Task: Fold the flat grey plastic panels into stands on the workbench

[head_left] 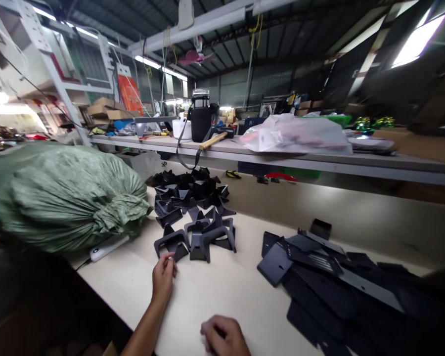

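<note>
My left hand (163, 277) is on the table at the near edge of a black angular bracket (170, 242). Its fingers are curled, with the fingertips close to or touching the bracket; whether anything is in them is hidden. Lower in the view, my right hand (224, 336) is loosely closed over the table, and nothing shows in it. Beyond my left hand, more black brackets (198, 240) lie in front of a larger heap of similar black parts (193, 190). Flat dark plates (319, 287) are piled loosely to the right, some with slots.
A bulging green sack (66, 198) rests at the left, beside a white device with a cable (109, 247). Across the back runs a raised shelf (300, 159) carrying a black-sleeved bottle (200, 121), a wooden-handled tool (213, 141) and a clear plastic bag (292, 136).
</note>
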The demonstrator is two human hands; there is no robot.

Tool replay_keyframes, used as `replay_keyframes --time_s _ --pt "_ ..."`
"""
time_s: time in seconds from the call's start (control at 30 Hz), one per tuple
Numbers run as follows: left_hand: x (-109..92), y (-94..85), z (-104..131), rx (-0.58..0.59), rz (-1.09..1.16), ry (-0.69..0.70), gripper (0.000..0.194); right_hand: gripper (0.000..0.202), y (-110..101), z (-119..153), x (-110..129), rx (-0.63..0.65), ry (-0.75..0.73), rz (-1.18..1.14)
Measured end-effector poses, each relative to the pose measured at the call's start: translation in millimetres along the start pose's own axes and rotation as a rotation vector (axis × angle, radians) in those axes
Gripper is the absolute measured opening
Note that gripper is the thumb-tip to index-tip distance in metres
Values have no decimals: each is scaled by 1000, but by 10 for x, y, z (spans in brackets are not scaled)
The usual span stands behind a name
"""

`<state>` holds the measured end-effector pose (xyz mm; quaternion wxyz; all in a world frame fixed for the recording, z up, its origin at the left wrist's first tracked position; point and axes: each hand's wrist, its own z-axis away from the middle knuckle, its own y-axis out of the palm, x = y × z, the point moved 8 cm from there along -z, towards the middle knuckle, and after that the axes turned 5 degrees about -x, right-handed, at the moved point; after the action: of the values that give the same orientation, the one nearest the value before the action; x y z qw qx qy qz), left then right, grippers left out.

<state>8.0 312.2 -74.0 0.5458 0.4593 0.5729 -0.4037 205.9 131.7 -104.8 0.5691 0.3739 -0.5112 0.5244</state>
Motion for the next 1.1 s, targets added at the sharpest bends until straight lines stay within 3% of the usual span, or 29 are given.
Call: replay_keyframes --time_s 0.1,0.17,0.3,0.43,0.57,0.7,0.83,1.1 --pt "-16 1 19 19 31 -19 40 59 -119 -107 265 45 -35 -18" --pt "-27 0 25 26 47 -29 39 51 -312 -209 602 15 -157 103" --pt "-20 -1 26 42 72 -43 39 34 -736 -508 1454 -172 -577 570" --pt "8 -14 24 52 95 -53 37 47 -1092 -1108 1781 -330 -599 666" --pt "23 -31 26 47 121 -60 34 68 -1207 -1654 1651 -378 -500 686" --pt "10 -33 29 43 142 -57 32 58 -1132 -1820 1370 -324 -435 619" --pt "-5 -31 32 48 143 -60 32 55 -1162 -1621 1165 -363 -379 531" --pt "-13 -28 36 60 139 -64 28 52 -1343 -942 956 -524 -280 272"
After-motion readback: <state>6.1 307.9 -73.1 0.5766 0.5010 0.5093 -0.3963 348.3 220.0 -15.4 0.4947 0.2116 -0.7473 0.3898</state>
